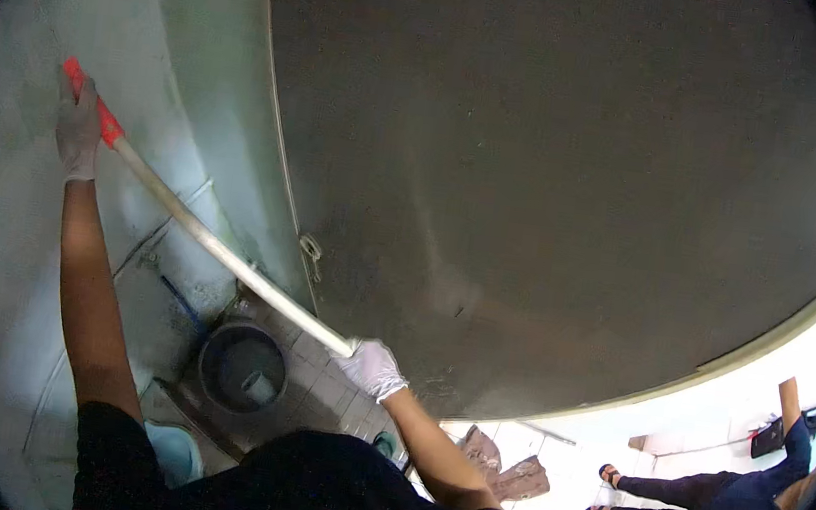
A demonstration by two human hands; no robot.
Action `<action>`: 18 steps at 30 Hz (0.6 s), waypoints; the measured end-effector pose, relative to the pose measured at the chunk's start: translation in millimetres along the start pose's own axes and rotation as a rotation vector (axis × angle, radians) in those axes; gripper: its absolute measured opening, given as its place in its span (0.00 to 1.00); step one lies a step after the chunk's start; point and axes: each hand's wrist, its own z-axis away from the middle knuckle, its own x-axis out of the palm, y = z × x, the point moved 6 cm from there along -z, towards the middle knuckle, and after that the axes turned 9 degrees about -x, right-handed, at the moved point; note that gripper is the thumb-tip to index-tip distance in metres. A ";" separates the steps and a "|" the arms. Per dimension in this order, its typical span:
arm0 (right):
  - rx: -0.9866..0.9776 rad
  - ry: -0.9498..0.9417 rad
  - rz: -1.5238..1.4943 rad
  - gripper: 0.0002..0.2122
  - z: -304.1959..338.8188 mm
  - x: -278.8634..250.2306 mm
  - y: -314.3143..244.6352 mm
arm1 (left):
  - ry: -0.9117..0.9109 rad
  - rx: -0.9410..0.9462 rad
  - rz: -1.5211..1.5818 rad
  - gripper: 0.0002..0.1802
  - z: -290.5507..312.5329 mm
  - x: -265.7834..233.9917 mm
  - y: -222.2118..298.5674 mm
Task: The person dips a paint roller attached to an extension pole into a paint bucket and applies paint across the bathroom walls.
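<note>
A long white pole (218,246) with a red end piece (109,125) slants across the left half of the head view, from upper left down to the middle. My left hand (79,125), in a pale glove, is closed around the red end, close to the grey-green wall (5,169). Farther down, my right hand (373,368), also gloved, grips the pole's lower end. What kind of tool the pole belongs to does not show clearly. Beyond my right hand stands a large dark brown door-like panel (556,191).
A dark bucket (242,367) with a small cup-like vessel inside stands on the tiles below the pole. Beside my left arm is a pale bowl (174,455). Brown cloths (519,477) lie on the bright floor beyond the doorway. Another person (731,509) stands at right.
</note>
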 end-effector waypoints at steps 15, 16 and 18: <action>0.088 -0.192 -0.003 0.19 71.4 76.6 91.0 | -0.176 -0.161 0.211 0.34 129.9 36.2 -100.9; 0.109 -0.177 0.082 0.19 87.7 92.3 132.3 | -0.244 -0.105 0.419 0.35 178.7 33.2 -54.0; 0.146 -0.198 0.082 0.19 108.0 80.6 142.1 | -0.176 -0.201 0.375 0.35 202.3 38.4 -111.7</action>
